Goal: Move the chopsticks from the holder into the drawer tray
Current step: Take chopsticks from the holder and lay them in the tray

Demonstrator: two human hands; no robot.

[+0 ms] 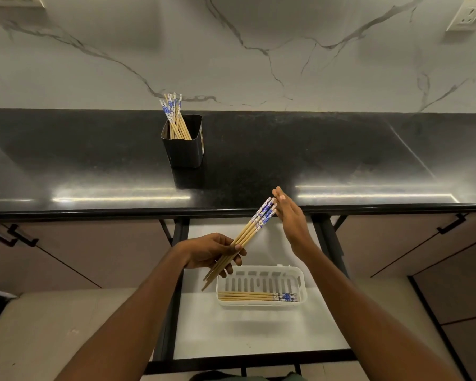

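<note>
You see the holder [183, 141] on the counter [286, 160] behind the open drawer [204, 339]; the tray [260, 285] sits inside, holding perhaps four chopsticks [256, 296].

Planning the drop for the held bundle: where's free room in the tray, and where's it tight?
The white slotted plastic tray is bare across its far part, toward the counter. Its near edge is taken by wooden chopsticks with blue-patterned ends. The white drawer floor nearer than the tray is also bare.

tray [260, 271] open above, chopsticks [254, 296] along its near wall, far side free
</note>
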